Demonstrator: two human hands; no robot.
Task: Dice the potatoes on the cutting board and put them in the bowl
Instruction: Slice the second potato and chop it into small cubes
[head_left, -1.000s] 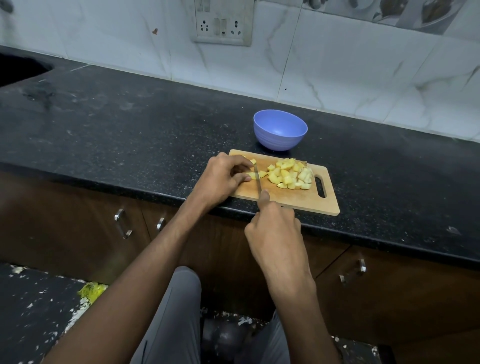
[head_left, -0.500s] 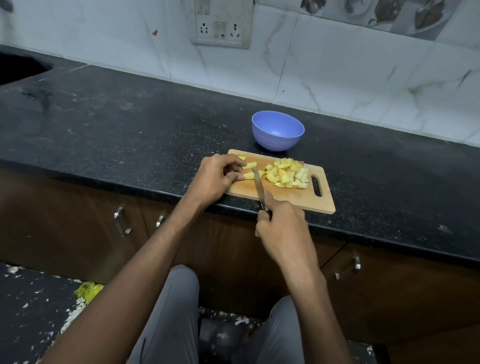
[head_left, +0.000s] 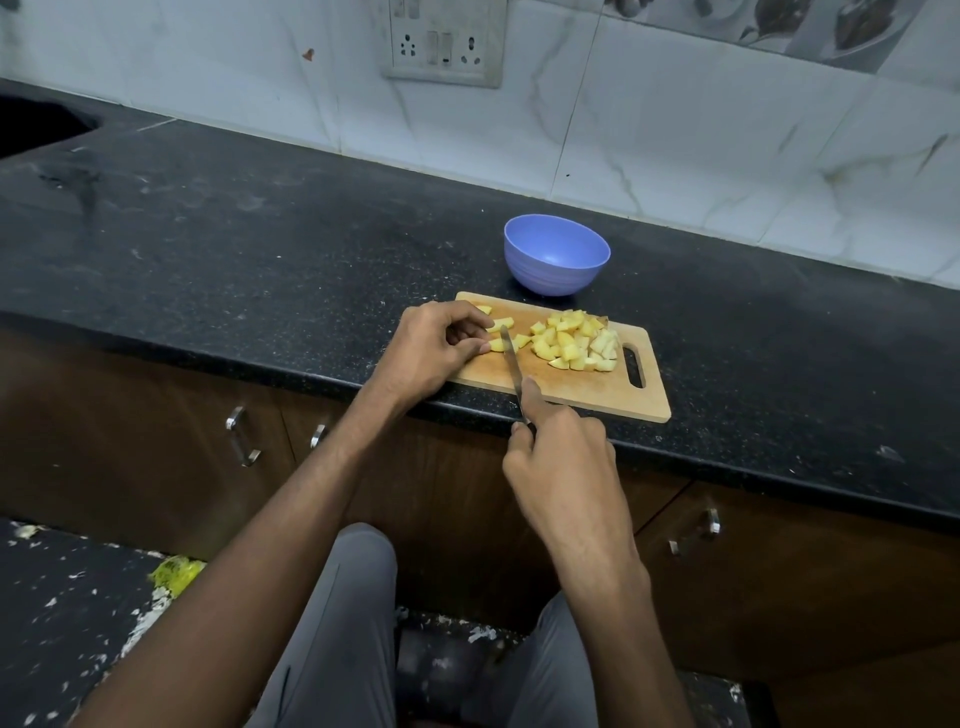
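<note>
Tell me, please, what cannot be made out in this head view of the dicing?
- Knife handle: hidden inside the right hand.
- Potato piece being cut: partly covered by the left hand.
- Bowl bottom: near wall hides it.
- Sink: cut off by the left edge.

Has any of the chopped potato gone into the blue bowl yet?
No, the blue bowl shows only its bare inside, while the potato pieces all lie on the cutting board.

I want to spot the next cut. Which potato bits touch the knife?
The few potato bits by the left hand, apart from the big pile.
</note>
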